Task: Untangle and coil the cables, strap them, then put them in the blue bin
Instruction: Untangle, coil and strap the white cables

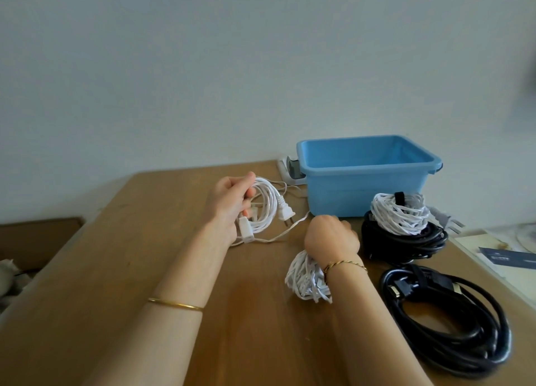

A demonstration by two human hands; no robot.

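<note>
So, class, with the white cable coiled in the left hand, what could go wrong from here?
1. The white coil in the left hand shows no strap and its plug dangles, so loops could spring loose.
2. A thin loose tail trails over the table toward the right hand and may snag when the coil is lifted.
3. The white bundle under the right wrist could get dragged when that arm moves.

left arm: a plain, smooth gold bangle is worn far back from the fingers of the left hand, partway up the bare forearm | right arm: a thin twisted chain bracelet, gold with darker strands, is worn at the wrist, just behind the right hand
</note>
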